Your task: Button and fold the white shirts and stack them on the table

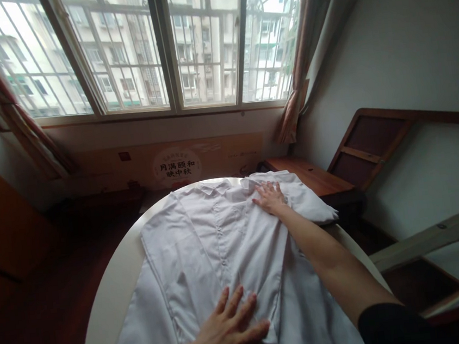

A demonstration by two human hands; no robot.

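A white button-up coat (196,241) lies spread front side up over a round table, its collar at the far edge and its sleeves laid inward along the body. My left hand (229,325) rests flat on the lower front, fingers apart, near a sleeve's cuff. Further away, my right hand (271,197) lies with spread fingers on the coat's right shoulder area. Just beyond it sits a folded white cloth pile (308,196) at the table's far right edge. Neither hand grips the fabric.
The white round tabletop (107,294) shows along the left. Behind it stands a wooden desk (312,174), and a printed panel (220,159) runs below the barred window (200,49). Tied curtains (295,99) hang at both sides. A wooden-framed piece (366,146) leans at the right wall.
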